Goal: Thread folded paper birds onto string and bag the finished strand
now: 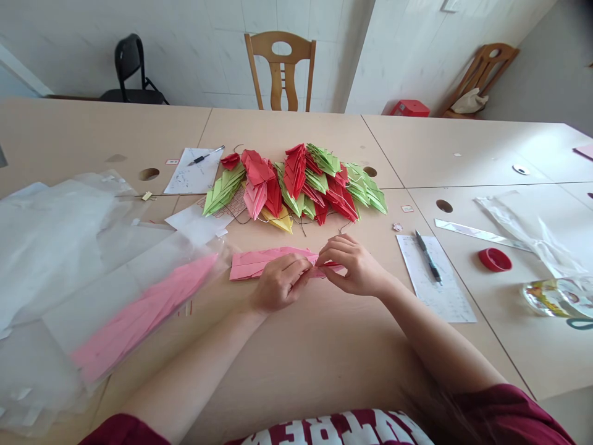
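Head view: pale table [491, 148], white wall [189, 31] behind. Centre: left hand [283, 281] and right hand [354, 266] nearly meet, fingertips pinching pink paper [252, 263] at its right end (exact layer hidden), apparently paired to steady a thin edge. Upper centre: red-green folded pieces [295, 173] limit forward room; left, plastic bags [60, 247] crowd that side.

I have clearance over the tabletop [315, 358] between the forearms [199, 371]; pink paper [250, 264] and the folded-paper pile [294, 174] obstruct forward, plastic bags [55, 247] leftward.
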The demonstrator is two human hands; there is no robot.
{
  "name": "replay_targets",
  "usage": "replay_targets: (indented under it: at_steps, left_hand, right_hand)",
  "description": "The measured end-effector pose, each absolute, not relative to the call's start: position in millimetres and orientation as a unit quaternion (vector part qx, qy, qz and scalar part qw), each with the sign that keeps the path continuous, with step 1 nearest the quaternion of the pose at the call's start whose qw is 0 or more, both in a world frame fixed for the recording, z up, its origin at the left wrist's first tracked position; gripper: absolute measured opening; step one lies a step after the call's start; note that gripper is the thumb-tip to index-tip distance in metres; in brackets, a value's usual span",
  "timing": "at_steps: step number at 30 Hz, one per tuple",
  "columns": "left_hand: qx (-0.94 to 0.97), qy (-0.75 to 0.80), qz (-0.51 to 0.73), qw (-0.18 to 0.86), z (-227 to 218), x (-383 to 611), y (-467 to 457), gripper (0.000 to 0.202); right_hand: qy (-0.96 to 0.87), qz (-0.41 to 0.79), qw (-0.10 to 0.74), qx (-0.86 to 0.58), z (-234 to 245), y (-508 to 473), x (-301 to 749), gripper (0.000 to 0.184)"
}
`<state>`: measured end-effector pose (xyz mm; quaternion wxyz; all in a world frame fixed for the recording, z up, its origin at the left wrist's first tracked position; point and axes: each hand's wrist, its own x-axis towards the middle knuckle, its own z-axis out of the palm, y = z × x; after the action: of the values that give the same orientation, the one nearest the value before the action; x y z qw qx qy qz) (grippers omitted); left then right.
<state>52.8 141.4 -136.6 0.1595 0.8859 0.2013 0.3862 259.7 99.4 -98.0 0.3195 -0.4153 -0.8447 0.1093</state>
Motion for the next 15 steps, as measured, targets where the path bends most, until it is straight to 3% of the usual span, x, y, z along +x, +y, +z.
replay_targets:
  at_steps: [9, 15]
  left_hand:
    - [0.896, 0.215, 0.356, 0.155, -140.1, 52.5, 138.4, 0.009]
    - [0.875, 0.175, 0.408, 0.195, -135.4, 54.9, 137.1, 0.01]
  right_hand:
    - [-0.852, 0.096, 0.295, -0.421, -95.7, 99.5, 257.4, 0.003]
    - [-0.855, 0.118, 0.306, -0.402, -91.0, 99.8, 259.9, 0.002]
